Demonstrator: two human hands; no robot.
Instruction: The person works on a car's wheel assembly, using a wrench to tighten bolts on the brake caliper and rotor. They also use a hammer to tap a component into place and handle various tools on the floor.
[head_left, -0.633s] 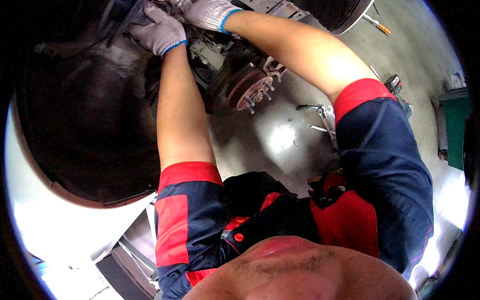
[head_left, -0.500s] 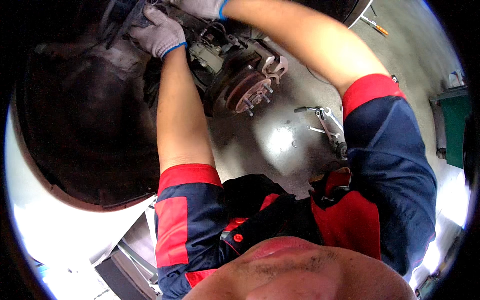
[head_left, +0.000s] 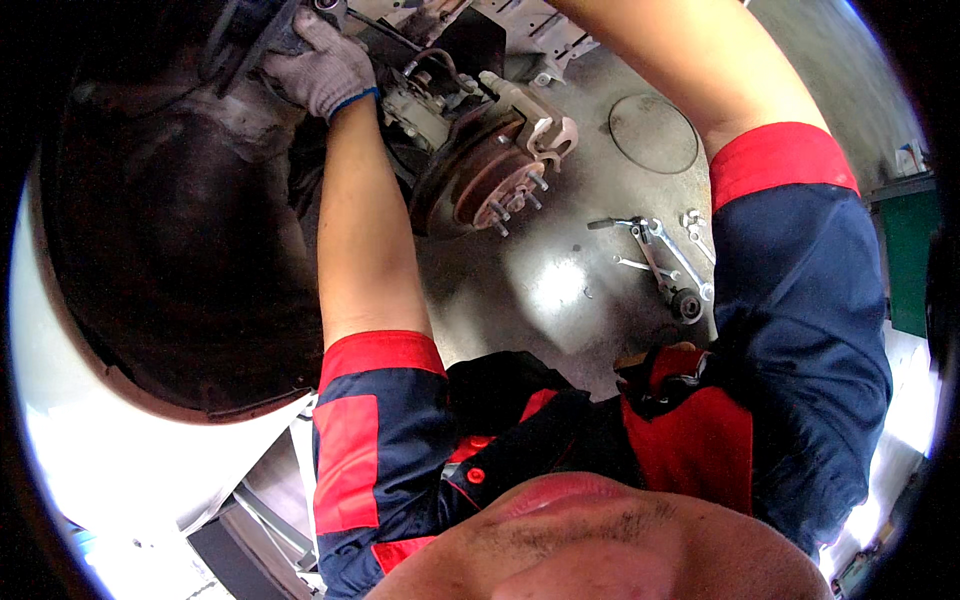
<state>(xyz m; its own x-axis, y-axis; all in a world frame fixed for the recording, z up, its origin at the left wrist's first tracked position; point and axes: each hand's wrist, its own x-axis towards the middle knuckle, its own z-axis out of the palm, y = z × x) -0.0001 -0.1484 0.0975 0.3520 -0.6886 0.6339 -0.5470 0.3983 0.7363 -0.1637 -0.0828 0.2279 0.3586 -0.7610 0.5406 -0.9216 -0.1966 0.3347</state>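
Observation:
My left hand point(head_left: 325, 72), in a pale knit glove with a blue cuff, reaches up into the wheel well. Its fingers curl round a dark part whose kind is hidden in shadow. A shiny round metal end shows just above the glove at the top edge. My right forearm point(head_left: 690, 60) runs out past the top edge, and that hand is not in view. Right of my left forearm is a rusty wheel hub point(head_left: 508, 190) with bare studs. A brake caliper bracket point(head_left: 540, 125) stands beside it, with a hose point(head_left: 440, 62) above.
Several wrenches and a ratchet point(head_left: 655, 255) lie on the grey floor right of the hub. Behind them is a thin ring outline point(head_left: 610, 130) on the floor. The dark wheel-arch liner point(head_left: 180, 270) fills the left. A green cabinet point(head_left: 903, 260) stands far right.
My right hand has left its place beside the left one and gone out past the top edge, its arm shifting right. My left hand has barely moved.

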